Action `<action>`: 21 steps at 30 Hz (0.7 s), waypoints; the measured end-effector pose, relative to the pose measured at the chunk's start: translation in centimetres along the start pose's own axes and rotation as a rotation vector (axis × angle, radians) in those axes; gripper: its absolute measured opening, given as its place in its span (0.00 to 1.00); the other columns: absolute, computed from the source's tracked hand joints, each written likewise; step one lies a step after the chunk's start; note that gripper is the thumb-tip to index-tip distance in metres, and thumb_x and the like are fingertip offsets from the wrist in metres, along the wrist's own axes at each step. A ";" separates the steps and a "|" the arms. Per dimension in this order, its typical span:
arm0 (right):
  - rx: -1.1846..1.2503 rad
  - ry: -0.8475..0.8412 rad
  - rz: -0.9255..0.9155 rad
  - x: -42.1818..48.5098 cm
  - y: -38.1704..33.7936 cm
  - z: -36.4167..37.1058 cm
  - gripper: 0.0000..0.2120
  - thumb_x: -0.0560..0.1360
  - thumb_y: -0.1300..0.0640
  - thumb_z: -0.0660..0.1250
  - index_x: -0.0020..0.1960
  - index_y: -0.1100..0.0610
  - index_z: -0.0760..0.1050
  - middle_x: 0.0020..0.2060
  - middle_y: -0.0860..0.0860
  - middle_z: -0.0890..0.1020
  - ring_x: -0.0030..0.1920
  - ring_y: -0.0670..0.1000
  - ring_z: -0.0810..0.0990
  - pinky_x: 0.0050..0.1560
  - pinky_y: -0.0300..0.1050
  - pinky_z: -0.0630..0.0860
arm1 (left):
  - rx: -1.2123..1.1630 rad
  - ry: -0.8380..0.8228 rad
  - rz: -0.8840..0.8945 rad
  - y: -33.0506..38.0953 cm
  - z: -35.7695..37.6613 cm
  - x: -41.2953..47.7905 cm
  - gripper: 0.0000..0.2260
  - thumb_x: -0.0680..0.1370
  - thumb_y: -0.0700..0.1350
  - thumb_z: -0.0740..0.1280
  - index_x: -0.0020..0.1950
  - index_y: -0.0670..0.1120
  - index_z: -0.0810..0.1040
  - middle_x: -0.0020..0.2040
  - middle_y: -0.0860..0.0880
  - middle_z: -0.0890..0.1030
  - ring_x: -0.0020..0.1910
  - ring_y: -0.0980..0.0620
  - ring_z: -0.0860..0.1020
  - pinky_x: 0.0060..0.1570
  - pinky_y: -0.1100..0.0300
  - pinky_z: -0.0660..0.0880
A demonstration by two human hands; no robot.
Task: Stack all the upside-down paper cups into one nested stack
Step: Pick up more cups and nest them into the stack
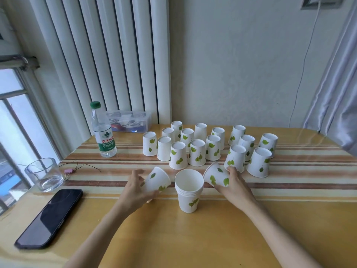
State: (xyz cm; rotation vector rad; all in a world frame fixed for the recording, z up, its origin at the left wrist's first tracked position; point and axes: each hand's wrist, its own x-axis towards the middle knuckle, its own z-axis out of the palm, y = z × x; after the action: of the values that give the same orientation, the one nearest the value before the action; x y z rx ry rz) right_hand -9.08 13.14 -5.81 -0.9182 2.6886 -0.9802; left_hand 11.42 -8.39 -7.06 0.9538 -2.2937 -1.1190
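Several white paper cups with green leaf prints point(199, 151) stand upside down in a cluster at the back of the table. Nearer to me, a nested stack of cups point(189, 192) stands mouth up in the middle. My left hand point(135, 187) grips one tilted cup point(157, 179) just left of the stack. My right hand point(234, 185) grips another tilted cup point(217, 175) just right of the stack, close to the front cups of the cluster.
A water bottle point(103, 132) stands at the back left, with a clear plastic box point(129, 120) behind it. A glass tumbler point(44, 174), a thin cord with a pink clip point(68, 170) and a black phone point(51, 217) lie at the left. The table point(193, 238) has a striped cover.
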 end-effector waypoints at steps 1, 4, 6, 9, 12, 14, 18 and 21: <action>-0.037 -0.016 -0.005 -0.1 -0.1 0.1 0.33 0.71 0.50 0.68 0.70 0.56 0.57 0.66 0.57 0.70 0.62 0.59 0.72 0.52 0.48 0.71 | 0.061 -0.046 -0.037 -0.1 0.0 -0.3 0.39 0.61 0.53 0.77 0.67 0.46 0.63 0.59 0.44 0.71 0.57 0.45 0.73 0.46 0.56 0.77; -0.026 0.013 -0.009 -0.3 -1.1 0.4 0.32 0.70 0.52 0.68 0.70 0.54 0.59 0.65 0.56 0.71 0.62 0.59 0.72 0.56 0.51 0.72 | 0.177 -0.025 -0.118 0.5 0.3 -1.1 0.47 0.55 0.69 0.67 0.69 0.49 0.65 0.59 0.46 0.72 0.59 0.45 0.73 0.56 0.48 0.75; 0.166 0.070 0.037 -0.5 -2.1 0.5 0.31 0.69 0.54 0.68 0.69 0.54 0.59 0.63 0.56 0.71 0.62 0.59 0.72 0.54 0.49 0.71 | 0.215 0.043 -0.125 1.1 0.7 -1.2 0.41 0.56 0.70 0.63 0.63 0.49 0.71 0.54 0.49 0.76 0.54 0.47 0.75 0.53 0.48 0.75; 0.497 0.183 0.001 -0.9 -3.6 -0.8 0.33 0.68 0.58 0.70 0.67 0.53 0.57 0.62 0.54 0.68 0.64 0.57 0.70 0.55 0.46 0.67 | 0.113 0.093 -0.084 2.6 0.3 -1.2 0.29 0.62 0.64 0.68 0.55 0.46 0.76 0.47 0.49 0.80 0.44 0.49 0.78 0.44 0.51 0.77; 0.858 0.197 -0.199 -1.7 -5.6 -3.2 0.34 0.66 0.62 0.72 0.60 0.39 0.57 0.61 0.46 0.71 0.63 0.50 0.73 0.54 0.39 0.71 | -0.159 0.162 -0.057 3.9 -0.9 -1.1 0.24 0.68 0.56 0.73 0.56 0.41 0.75 0.48 0.47 0.81 0.44 0.51 0.78 0.37 0.60 0.73; 0.985 0.095 -0.321 -2.3 -6.7 -4.0 0.42 0.67 0.67 0.73 0.63 0.33 0.54 0.62 0.46 0.72 0.60 0.44 0.76 0.53 0.37 0.76 | -0.359 0.167 -0.025 4.4 -1.7 -1.2 0.24 0.69 0.53 0.73 0.59 0.42 0.72 0.52 0.46 0.80 0.48 0.51 0.78 0.40 0.60 0.74; 0.799 -0.062 -0.419 -3.4 -8.2 -2.7 0.45 0.65 0.62 0.75 0.64 0.27 0.54 0.68 0.39 0.66 0.61 0.34 0.71 0.64 0.46 0.71 | -0.570 0.106 0.079 4.8 -2.6 -2.4 0.32 0.64 0.57 0.73 0.64 0.47 0.69 0.60 0.47 0.79 0.54 0.52 0.80 0.50 0.55 0.78; 0.711 -0.190 -0.346 -4.0 -7.7 -0.6 0.42 0.64 0.55 0.74 0.66 0.28 0.55 0.69 0.40 0.65 0.68 0.40 0.64 0.69 0.53 0.66 | -0.595 0.110 0.145 5.3 -3.0 -3.5 0.30 0.65 0.56 0.72 0.64 0.47 0.70 0.59 0.49 0.79 0.49 0.61 0.81 0.43 0.63 0.79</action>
State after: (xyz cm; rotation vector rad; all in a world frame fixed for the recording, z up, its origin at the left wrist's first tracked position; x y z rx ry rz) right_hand -2.22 11.15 -0.80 -1.2237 1.8206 -1.6545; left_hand 13.55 -5.05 -1.26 0.5865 -1.7434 -1.5137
